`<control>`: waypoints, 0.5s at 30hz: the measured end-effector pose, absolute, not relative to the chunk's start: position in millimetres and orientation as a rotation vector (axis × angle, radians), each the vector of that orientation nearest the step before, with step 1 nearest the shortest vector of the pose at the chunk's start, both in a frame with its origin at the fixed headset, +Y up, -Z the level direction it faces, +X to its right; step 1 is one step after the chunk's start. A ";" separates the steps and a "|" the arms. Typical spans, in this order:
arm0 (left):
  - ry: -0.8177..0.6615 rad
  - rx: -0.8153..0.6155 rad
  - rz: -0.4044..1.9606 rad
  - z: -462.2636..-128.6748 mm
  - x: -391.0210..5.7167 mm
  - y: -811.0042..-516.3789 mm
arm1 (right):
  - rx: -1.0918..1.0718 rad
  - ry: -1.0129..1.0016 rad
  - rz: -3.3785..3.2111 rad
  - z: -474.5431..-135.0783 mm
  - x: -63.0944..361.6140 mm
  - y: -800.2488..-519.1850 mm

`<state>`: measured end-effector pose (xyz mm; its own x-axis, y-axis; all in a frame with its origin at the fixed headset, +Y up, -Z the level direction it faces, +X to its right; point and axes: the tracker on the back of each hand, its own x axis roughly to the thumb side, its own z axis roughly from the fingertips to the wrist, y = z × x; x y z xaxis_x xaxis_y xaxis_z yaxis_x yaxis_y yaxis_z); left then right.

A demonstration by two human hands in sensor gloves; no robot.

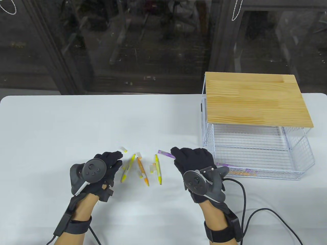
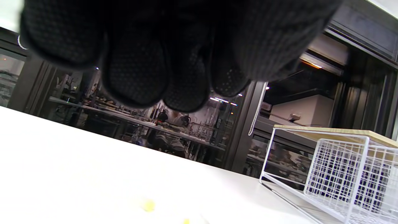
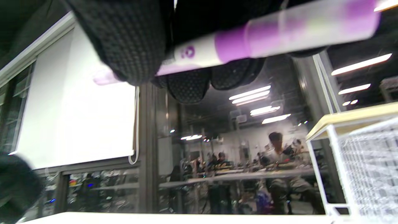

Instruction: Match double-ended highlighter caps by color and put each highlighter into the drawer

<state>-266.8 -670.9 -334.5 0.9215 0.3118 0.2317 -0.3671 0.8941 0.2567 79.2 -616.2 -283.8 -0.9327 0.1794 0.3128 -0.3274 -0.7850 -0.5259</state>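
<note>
Near the middle of the white desk (image 1: 51, 120), the right hand (image 1: 194, 163) is wrapped around a purple double-ended highlighter with a clear cap (image 1: 165, 154), fingers curled over the barrel while the capped tip pokes out to the far left of the knuckles. From the right wrist view you can see it plainly: the barrel (image 3: 248, 43) runs across under the fingers, purple band and pale cap showing. Now the relation that matters: the white wire-mesh drawer under the wooden-topped rack (image 1: 255, 158) sits just to the right of that hand, pulled open toward the near side, with a purple and an orange highlighter (image 1: 240, 172) apparently already lying along its near edge. So the drawer lies right of the hand, and the pen's long axis points left-and-far, away from it; I'd judge a swing to the right is what's called for, and the right hand is clearly the nearer one. Over on the left, the left hand (image 1: 102, 168) hovers with fingers loosely curled, holding nothing that I can see, beside two yellow highlighters (image 1: 128, 168) (image 1: 158, 169), an orange one (image 1: 142, 171) and scattered clear loose caps (image 1: 124, 149).
</note>
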 end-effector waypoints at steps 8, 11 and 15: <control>-0.187 0.309 0.342 -334.4 -267.0 -670.7 | 0.134 -0.967 2.721 -281.1 129.9 -601.9; -0.189 0.304 0.340 -334.3 -266.5 -670.9 | 0.053 -0.942 2.745 -284.3 145.5 -603.8; -0.189 0.300 0.340 -334.0 -266.3 -670.7 | -0.041 -0.899 2.761 -289.9 162.2 -609.5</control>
